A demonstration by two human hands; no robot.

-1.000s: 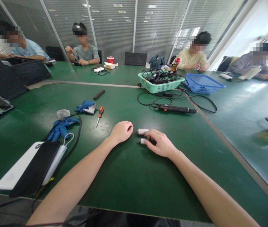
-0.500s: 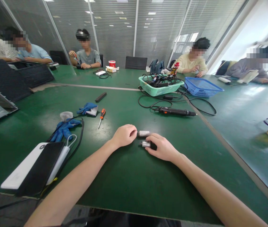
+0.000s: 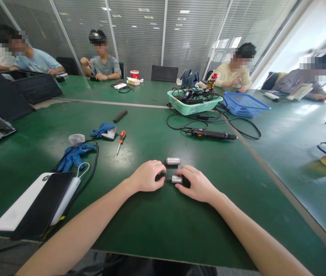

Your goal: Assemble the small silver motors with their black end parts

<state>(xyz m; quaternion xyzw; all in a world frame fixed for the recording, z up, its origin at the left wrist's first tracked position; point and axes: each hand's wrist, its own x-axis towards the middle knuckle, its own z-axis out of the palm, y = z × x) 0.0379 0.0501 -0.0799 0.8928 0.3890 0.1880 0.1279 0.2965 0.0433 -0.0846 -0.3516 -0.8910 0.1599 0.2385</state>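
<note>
Two small silver metal cylinders that look like little motors lie in front of me on the green table (image 3: 140,230). My right hand (image 3: 199,184) has its thumb and fingers around the right end of the nearer motor (image 3: 176,179), whose thin dark end points left. Just left of that end is my left hand (image 3: 148,176), fingers curved and thumb apart, with nothing visible in it. The farther motor (image 3: 173,161) lies on its side beyond both hands, untouched as far as I can see.
An orange-handled screwdriver (image 3: 121,140), blue gloves (image 3: 75,156) and a phone-like black slab (image 3: 43,205) lie left. An electric screwdriver (image 3: 211,134) with its cable, a green basket (image 3: 191,109) of tools and a blue basket (image 3: 245,105) stand beyond. Several people sit around the table.
My left hand has moved nearer to me, from beside the farther motor to the nearer motor's left end, and its thumb has parted from the fingers. My right hand stays at the nearer motor.
</note>
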